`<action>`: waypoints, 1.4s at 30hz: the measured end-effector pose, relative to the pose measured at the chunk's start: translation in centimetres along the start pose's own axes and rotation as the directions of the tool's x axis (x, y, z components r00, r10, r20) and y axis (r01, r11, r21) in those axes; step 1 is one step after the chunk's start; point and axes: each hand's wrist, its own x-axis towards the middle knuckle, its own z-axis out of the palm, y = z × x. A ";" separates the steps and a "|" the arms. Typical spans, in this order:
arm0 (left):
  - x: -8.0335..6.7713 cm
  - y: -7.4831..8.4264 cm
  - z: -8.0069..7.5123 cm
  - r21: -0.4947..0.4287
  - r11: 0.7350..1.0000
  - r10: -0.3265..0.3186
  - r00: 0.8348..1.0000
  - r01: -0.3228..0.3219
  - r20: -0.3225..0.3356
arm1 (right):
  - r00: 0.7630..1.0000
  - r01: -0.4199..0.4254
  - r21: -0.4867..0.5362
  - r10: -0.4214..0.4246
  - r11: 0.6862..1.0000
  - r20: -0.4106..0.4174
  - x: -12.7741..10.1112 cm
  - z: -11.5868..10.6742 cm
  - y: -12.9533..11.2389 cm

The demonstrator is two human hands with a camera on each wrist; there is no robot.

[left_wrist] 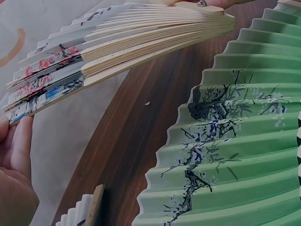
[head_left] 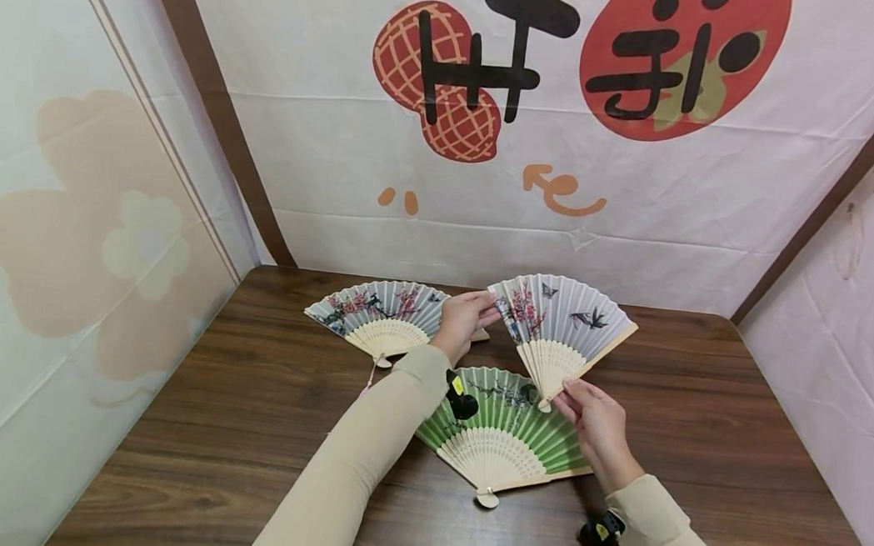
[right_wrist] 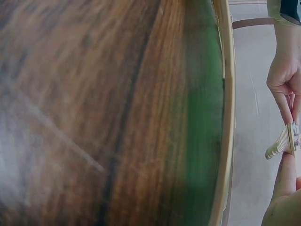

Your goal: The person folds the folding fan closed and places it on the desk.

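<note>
Green fan (head_left: 506,432) lies flat and open on the table (head_left: 247,428), under both arms. White fan (head_left: 561,326) is held above it: right hand (head_left: 598,429) pinches the pivot, left hand (head_left: 464,321) grips the outer edge, keeping it spread. Third fan (head_left: 378,315) lies far-left.

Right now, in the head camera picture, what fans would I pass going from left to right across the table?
Blue-grey fan lying at the back left → green fan lying in the middle, nearer the person → white fan held up by both hands, left hand on its edge, right hand at its pivot.
</note>
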 end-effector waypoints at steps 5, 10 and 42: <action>0.0 0.1 -0.1 -0.005 1.000 -0.003 1.000 0.003 0.004 | 1.000 -0.005 -0.004 0.005 1.000 0.008 -0.1 0.0 0.0; 0.1 0.0 -0.1 -0.008 1.000 -0.001 1.000 0.001 0.003 | 1.000 -0.009 -0.002 0.009 1.000 0.015 -0.1 0.0 0.2; -0.2 0.1 0.2 0.057 0.998 -0.014 1.000 0.013 0.010 | 0.986 -0.090 -0.094 0.103 0.991 0.135 -0.1 -0.4 -0.1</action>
